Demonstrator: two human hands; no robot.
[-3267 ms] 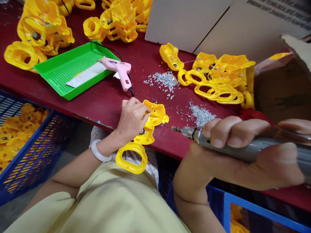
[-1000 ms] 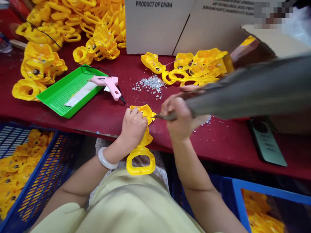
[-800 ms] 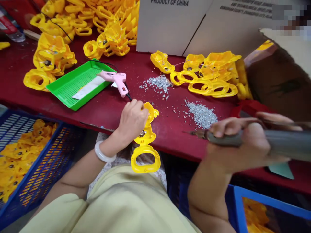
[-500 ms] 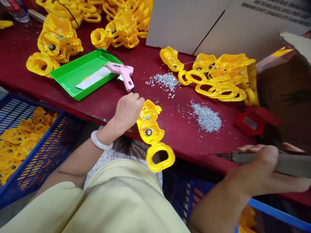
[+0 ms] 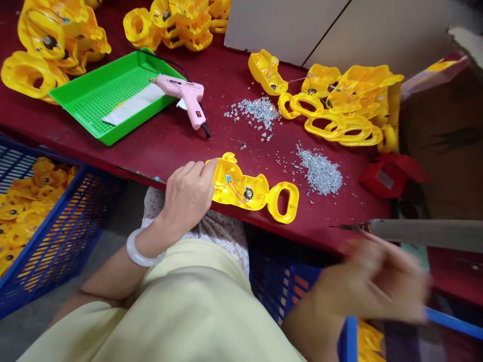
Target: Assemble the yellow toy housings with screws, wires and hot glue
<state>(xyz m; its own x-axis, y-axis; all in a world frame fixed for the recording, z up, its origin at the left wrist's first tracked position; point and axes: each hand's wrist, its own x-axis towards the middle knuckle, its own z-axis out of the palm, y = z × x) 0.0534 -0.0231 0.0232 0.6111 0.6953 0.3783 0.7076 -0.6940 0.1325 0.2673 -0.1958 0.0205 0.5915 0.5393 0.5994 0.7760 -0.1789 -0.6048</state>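
Counter (image 5: 158, 146): dark red, carries everything below except the crates.
Crates: 2 blue crates (image 5: 64, 241), one either side of your lap, yellow parts (image 5: 22, 221) in both.
Tray: 1 green perforated tray (image 5: 105, 95), on the counter.
Workpiece: 1 yellow plastic housing (image 5: 245, 193), on the counter near your side, wires and a round metal disc showing.
Your left hand (image 5: 186, 196): fingers curled, grasping the housing's end.
Your right hand (image 5: 372, 281): blurred, just below a grey rotary tool (image 5: 426, 234); cannot tell if it grips.
Glue gun: 1 pink glue gun (image 5: 184, 98), beside the tray.
Loose: 2 piles of silver bits (image 5: 320, 171), on the counter.
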